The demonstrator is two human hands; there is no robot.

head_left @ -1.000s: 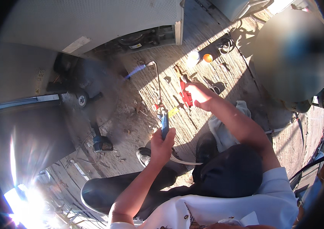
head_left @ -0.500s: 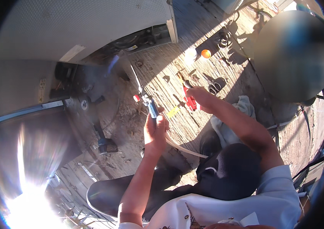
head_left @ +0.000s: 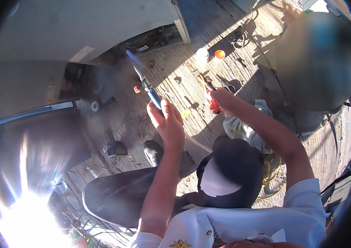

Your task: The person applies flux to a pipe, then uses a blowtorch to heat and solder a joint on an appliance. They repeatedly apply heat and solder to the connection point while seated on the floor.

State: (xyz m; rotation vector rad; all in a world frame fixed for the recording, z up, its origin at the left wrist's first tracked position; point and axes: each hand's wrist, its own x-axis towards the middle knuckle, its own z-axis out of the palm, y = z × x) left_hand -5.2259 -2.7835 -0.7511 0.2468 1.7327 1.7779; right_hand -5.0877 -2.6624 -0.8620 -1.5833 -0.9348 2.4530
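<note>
My left hand point(head_left: 169, 124) is closed round the blue handle of a gas torch point(head_left: 154, 97) with metal valve fittings and a red knob point(head_left: 137, 89). A bluish streak like a flame point(head_left: 133, 58) shows beyond its thin tip, by the opening under the grey metal cabinet. A pale hose point(head_left: 198, 144) runs down behind the hand. To the right, my right hand point(head_left: 223, 99) grips a red-handled tool point(head_left: 213, 104) with a dark neck and brownish tip; the fingers hide its exact kind. Black-handled scissors point(head_left: 234, 84) lie on the boards just beyond this hand.
The grey metal cabinet point(head_left: 101, 25) fills the upper left. An open white jar point(head_left: 202, 55) and an orange lid point(head_left: 219, 54) sit on the wooden boards. A cordless power tool point(head_left: 115, 148) lies left; a pale cloth point(head_left: 250, 130) lies right. A blurred person point(head_left: 318, 62) is at right.
My left hand has turned and shifted the torch up and left, its tip nearer the cabinet opening. The red-handled tool has moved slightly right with my right hand. A shoe and yellow cord now show.
</note>
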